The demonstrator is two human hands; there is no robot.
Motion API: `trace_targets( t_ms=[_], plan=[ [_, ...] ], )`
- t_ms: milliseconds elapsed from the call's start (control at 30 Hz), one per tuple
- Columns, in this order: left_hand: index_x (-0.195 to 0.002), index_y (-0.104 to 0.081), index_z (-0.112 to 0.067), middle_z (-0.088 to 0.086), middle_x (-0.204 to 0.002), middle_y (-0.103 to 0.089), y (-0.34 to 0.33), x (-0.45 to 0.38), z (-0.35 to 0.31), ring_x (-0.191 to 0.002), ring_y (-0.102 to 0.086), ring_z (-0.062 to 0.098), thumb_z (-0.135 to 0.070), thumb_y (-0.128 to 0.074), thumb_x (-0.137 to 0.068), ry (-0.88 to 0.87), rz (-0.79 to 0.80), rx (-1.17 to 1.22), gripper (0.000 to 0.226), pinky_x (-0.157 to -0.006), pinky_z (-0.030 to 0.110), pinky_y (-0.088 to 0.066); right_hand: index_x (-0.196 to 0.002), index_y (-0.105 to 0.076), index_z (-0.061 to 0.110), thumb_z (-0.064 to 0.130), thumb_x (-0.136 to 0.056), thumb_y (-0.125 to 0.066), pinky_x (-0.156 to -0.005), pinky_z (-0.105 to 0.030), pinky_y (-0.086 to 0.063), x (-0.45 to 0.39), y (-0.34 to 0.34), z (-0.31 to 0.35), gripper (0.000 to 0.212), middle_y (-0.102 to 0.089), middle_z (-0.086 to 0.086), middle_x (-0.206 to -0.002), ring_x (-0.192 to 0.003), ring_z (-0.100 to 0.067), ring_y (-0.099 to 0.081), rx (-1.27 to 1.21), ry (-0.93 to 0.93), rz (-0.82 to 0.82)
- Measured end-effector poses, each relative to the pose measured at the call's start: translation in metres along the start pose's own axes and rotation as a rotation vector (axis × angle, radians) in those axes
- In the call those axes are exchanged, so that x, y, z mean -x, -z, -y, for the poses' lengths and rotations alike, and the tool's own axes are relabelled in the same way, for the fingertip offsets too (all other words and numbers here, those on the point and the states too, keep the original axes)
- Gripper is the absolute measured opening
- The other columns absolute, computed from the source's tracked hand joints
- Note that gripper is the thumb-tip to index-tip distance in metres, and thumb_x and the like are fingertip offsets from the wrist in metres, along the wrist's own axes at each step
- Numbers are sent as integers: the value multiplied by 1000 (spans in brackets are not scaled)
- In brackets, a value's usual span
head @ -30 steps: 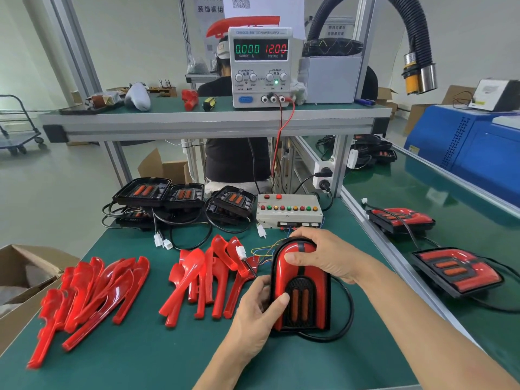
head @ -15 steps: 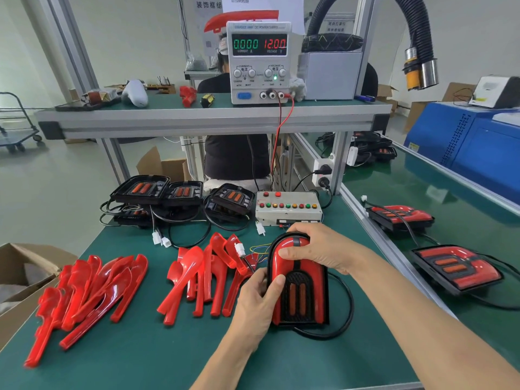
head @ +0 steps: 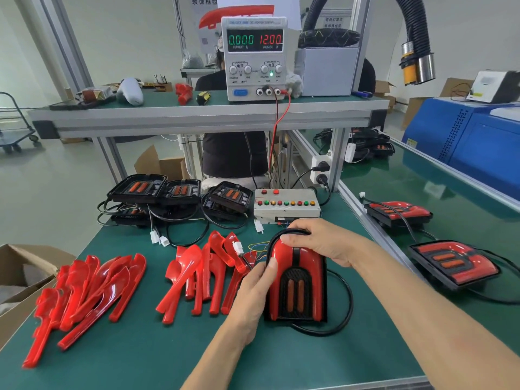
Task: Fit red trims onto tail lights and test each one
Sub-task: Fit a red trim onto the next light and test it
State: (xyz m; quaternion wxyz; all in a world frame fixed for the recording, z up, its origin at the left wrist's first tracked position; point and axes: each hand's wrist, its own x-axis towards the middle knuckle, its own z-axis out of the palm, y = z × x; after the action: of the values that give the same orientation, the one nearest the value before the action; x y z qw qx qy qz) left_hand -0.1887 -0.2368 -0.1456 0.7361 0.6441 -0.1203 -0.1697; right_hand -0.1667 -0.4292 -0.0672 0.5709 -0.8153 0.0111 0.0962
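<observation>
OK, we've got the light [head: 297, 285] flat on the mat, left hand [head: 254, 288] curled on its left edge, right hand [head: 320, 242] curled over the top; press evenly so trims [head: 281, 258] seat flush.

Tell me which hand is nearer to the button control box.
Right. The right hand grips the far end of the tail light, just in front of the control box. The left hand holds the light's left edge, farther toward the person.

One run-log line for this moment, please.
stage: trim seating | left hand: holds tail light side | right hand: presses top | supply: zero current
</observation>
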Motion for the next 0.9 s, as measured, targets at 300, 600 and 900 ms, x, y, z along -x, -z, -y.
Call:
trace_targets(
  t_ms=[300, 600, 900],
  plan=[
    [-110, -75, -10, 15, -109, -76, -14, -18, -15, -103, -73, 34, -45, -71, -88, 124, -43, 214, 42, -87, 44, -60, -96, -74, 14, 14, -90, -77, -77, -31, -60, 2, -6, 4, 7, -75, -6, -92, -81, -17, -71, -181, -49, 4],
    [-108, -75, -6, 18, -107, -76, -20, -14, -15, -99, -73, 35, -32, -66, -94, 103, -80, 272, 31, -95, 54, -56, -100, -72, 5, 11, -91, -75, -70, -30, -58, 10, -15, 1, 12, -72, -6, -83, -72, -15, -67, -243, -51, -75],
    [-120, -69, -13, 8, -115, -75, -14, -13, -16, -112, -70, 28, -48, -60, -98, 27, 31, 81, 41, -101, 47, -53, -98, -77, 16, 27, -88, -79, -90, -35, -57, 10, -5, -7, 15, -79, -4, -99, -92, -16, -72, -179, 12, -41]
  ],
)
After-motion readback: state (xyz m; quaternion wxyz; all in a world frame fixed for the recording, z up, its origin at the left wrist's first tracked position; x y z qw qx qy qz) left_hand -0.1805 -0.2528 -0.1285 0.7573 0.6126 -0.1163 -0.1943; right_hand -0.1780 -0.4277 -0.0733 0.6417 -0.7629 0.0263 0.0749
